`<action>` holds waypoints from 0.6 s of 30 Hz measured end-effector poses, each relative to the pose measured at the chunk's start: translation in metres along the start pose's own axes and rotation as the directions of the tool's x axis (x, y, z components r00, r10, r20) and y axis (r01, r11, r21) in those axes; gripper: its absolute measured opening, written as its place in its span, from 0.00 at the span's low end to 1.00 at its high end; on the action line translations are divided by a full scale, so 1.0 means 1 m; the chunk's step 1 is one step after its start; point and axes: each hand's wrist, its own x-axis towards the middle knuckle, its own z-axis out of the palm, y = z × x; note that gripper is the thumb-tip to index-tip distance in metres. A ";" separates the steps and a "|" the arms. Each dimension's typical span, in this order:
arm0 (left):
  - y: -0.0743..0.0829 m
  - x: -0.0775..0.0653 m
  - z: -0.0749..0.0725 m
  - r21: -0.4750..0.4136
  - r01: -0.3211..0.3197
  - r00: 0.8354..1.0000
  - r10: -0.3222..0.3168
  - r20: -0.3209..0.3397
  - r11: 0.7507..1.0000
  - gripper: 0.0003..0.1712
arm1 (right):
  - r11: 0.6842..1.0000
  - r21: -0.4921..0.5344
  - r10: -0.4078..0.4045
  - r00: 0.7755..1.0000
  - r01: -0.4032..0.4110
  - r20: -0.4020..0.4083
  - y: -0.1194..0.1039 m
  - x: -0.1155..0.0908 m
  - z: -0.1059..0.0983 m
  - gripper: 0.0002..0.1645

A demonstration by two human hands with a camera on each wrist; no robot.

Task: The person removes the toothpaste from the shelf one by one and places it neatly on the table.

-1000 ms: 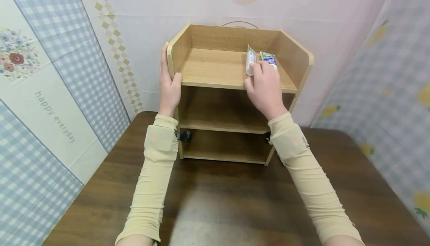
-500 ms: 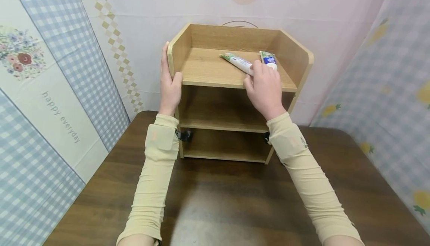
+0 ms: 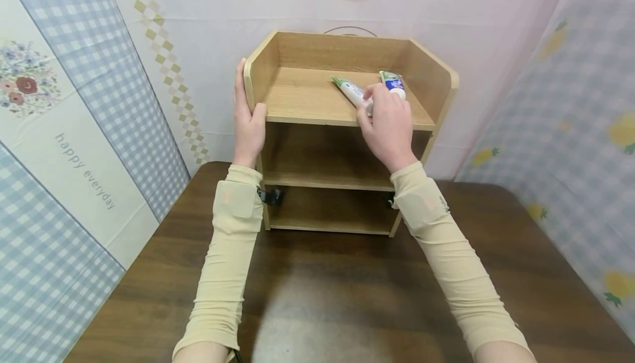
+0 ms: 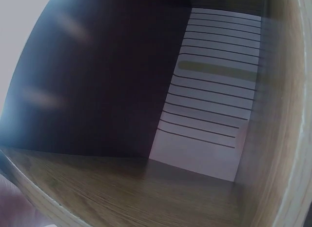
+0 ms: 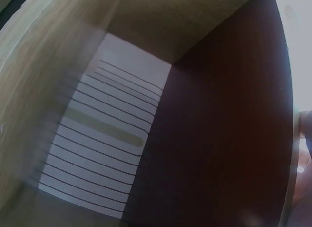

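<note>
Slanting from right grip point(image 3: 390, 123) (back-left), white tube point(image 3: 351, 92)

The white band point(image 3: 114, 214) of the checked cloth point(image 3: 64, 10) at left read "happy everyday" in grey lowercase letters set on a slant. The held tube point(image 3: 351, 92), the blue-labelled tube point(image 3: 393, 82) and the right sleeve point(image 3: 441, 247) carried print too small to read.

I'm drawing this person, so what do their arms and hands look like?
The left hand and right hand wear no gloves. The left sleeve and right sleeve are pale yellow and wrinkly. Near each wrist is a squarish patch and a small black gadget. Dark marks on the right sleeve are too small to read.
</note>
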 end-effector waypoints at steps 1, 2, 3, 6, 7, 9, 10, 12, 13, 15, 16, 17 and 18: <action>0.000 0.000 0.000 0.002 0.001 1.000 -0.001 0.000 1.000 0.47 | 1.000 -0.006 0.002 1.000 -0.002 0.003 -0.001 0.000 0.000 0.17; 0.000 0.000 -0.001 0.005 0.003 1.000 -0.003 0.000 1.000 0.47 | 1.000 -0.017 0.000 1.000 0.000 0.005 -0.001 -0.001 -0.001 0.18; 0.001 0.000 -0.001 0.005 0.004 1.000 -0.004 -0.001 1.000 0.47 | 1.000 -0.028 -0.004 1.000 0.004 0.007 -0.002 -0.001 -0.001 0.19; 0.000 -0.001 -0.001 0.001 0.004 1.000 -0.004 -0.003 1.000 0.46 | 0.998 -0.051 -0.021 1.000 0.022 0.010 -0.001 -0.004 0.000 0.21; 0.000 -0.002 -0.001 -0.001 0.004 1.000 -0.004 -0.005 1.000 0.46 | 0.998 -0.054 -0.027 1.000 0.027 0.008 -0.001 -0.005 0.000 0.21; 0.000 -0.002 -0.001 -0.004 0.001 1.000 -0.001 -0.006 1.000 0.46 | 0.998 -0.057 -0.036 0.999 0.036 0.002 -0.001 -0.007 0.001 0.21; 0.000 -0.002 -0.001 -0.005 -0.001 1.000 0.001 -0.006 1.000 0.46 | 0.998 -0.053 -0.038 0.999 0.038 -0.002 -0.001 -0.008 0.001 0.21; 0.001 -0.002 -0.001 -0.011 -0.006 1.000 0.005 -0.004 1.000 0.46 | 0.998 -0.040 -0.042 0.999 0.041 -0.015 0.000 -0.009 0.002 0.22; 0.001 -0.001 -0.002 -0.013 -0.004 1.000 0.004 -0.003 1.000 0.46 | 0.999 -0.031 -0.045 0.999 0.044 -0.022 0.000 -0.010 0.003 0.22; 0.001 -0.001 -0.002 -0.015 -0.001 1.000 0.001 -0.003 1.000 0.46 | 0.999 -0.003 -0.048 0.998 0.048 -0.042 0.001 -0.011 0.003 0.23; 0.001 -0.001 -0.002 -0.017 0.002 1.000 -0.002 -0.004 1.000 0.46 | 0.999 0.009 -0.049 0.997 0.050 -0.054 0.001 -0.012 0.004 0.23; 0.001 -0.001 -0.003 -0.015 0.005 1.000 -0.005 -0.006 1.000 0.46 | 0.999 0.020 -0.049 0.997 0.050 -0.065 0.001 -0.012 0.004 0.23; 0.002 0.000 -0.003 -0.013 0.006 1.000 -0.006 -0.009 1.000 0.46 | 0.998 0.033 -0.049 0.996 0.051 -0.077 0.001 -0.013 0.004 0.22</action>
